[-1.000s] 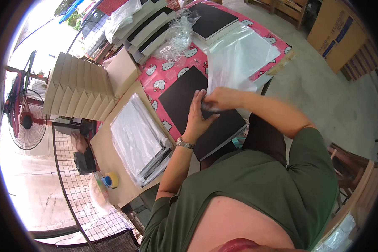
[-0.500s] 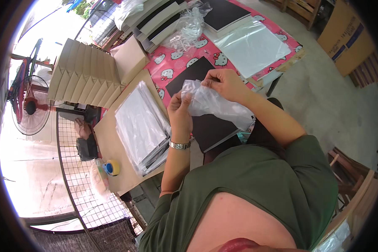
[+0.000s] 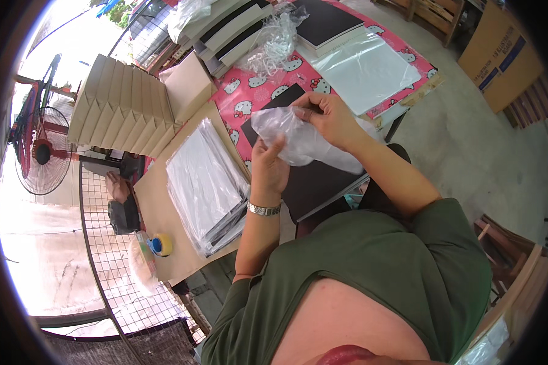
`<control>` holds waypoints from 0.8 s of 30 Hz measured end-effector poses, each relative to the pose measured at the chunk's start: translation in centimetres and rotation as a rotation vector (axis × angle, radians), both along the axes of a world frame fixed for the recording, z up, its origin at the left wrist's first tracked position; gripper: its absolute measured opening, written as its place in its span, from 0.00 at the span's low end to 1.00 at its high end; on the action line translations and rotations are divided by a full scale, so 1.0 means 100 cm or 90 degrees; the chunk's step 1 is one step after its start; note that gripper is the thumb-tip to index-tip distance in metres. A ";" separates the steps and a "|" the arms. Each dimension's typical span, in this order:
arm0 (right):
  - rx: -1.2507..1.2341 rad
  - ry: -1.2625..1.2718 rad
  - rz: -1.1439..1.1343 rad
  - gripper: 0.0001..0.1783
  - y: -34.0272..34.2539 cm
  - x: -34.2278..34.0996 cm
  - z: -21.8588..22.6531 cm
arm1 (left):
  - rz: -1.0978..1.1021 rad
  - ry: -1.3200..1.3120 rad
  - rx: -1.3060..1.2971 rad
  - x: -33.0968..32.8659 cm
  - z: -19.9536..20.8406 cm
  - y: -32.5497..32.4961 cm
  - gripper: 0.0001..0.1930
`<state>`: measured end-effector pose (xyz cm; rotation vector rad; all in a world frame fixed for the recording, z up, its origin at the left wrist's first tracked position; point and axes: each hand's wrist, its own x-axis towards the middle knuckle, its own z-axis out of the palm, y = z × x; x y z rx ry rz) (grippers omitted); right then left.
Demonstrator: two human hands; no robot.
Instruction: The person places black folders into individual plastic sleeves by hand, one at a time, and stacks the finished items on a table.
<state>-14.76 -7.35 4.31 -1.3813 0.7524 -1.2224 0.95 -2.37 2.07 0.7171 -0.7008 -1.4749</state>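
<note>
A clear bag [image 3: 307,143] is over a bare black board [image 3: 316,188].
The left hand [image 3: 270,165] and right hand [image 3: 329,118] both pinch the bag. The board is not inside yet. The plastic-covered pile [image 3: 202,182] at left looks done.
</note>
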 end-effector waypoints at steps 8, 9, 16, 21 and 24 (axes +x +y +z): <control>-0.207 0.331 -0.060 0.09 -0.012 -0.014 -0.011 | 0.178 -0.178 -0.080 0.006 0.020 0.003 0.08; -0.289 0.357 -0.074 0.09 -0.018 -0.011 -0.015 | 0.206 -0.278 -0.099 0.005 0.018 0.003 0.08; 0.100 -0.033 -0.011 0.05 -0.005 0.022 -0.004 | 0.146 -0.278 0.016 0.006 0.001 0.017 0.07; 0.197 -0.208 0.333 0.08 0.015 -0.012 -0.011 | -0.006 -0.076 0.098 0.056 0.023 0.056 0.17; 0.195 -0.406 0.376 0.11 0.009 -0.030 -0.004 | -0.096 -0.305 0.154 0.071 0.008 0.093 0.19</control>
